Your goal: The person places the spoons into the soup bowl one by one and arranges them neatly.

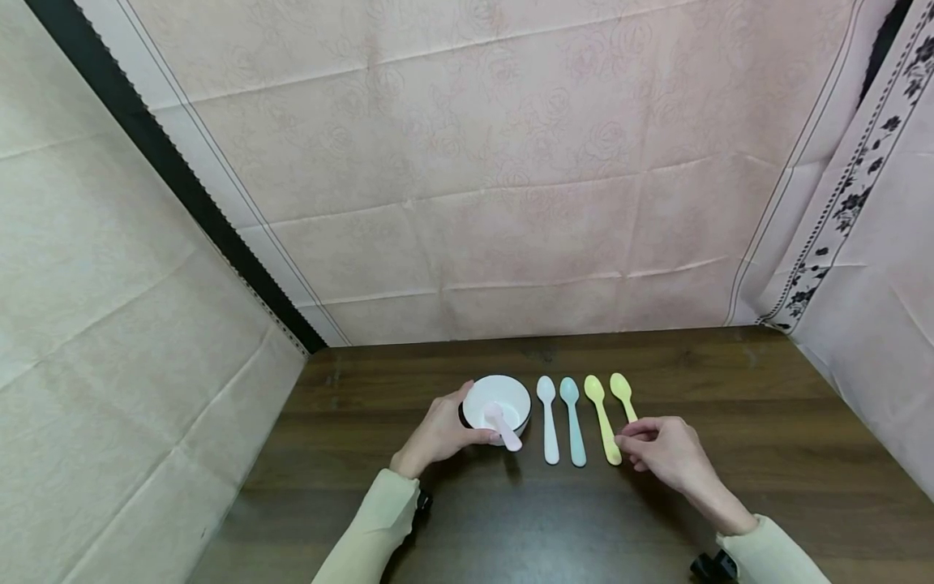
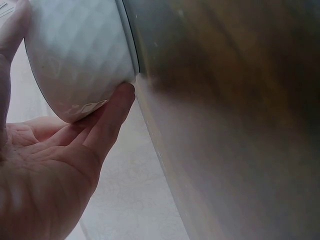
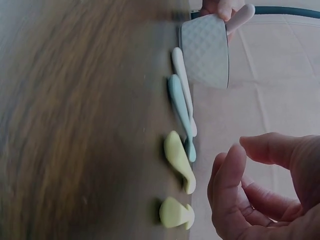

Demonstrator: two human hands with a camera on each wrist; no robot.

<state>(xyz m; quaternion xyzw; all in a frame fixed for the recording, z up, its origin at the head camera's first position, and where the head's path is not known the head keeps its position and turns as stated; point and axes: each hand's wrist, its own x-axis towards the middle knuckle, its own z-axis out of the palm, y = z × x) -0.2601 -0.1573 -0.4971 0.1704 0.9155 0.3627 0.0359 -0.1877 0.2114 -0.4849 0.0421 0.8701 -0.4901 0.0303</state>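
Observation:
My left hand [image 1: 440, 431] grips a small white bowl [image 1: 476, 396] by its side, thumb at the near side and fingers round the far side. The left wrist view shows the bowl's diamond-patterned wall [image 2: 82, 45]. A pale pink spoon [image 1: 503, 427] leans in the bowl, its handle over the near rim. To the right lie a white spoon [image 1: 550, 422], a light blue spoon [image 1: 574, 423] and two yellow spoons [image 1: 602, 418]. Over the handle end of the rightmost yellow spoon [image 1: 620, 391] hovers my right hand [image 1: 670, 454], fingers loosely bent, nothing between thumb and forefinger [image 3: 265, 148].
A brown wooden table [image 1: 569, 527] carries everything. Creased pale cloth [image 1: 511, 203] hangs behind its far edge, with more cloth on the left [image 1: 131, 365] and right [image 1: 883, 349]. The spoons stand in a row, bowl ends pointing away.

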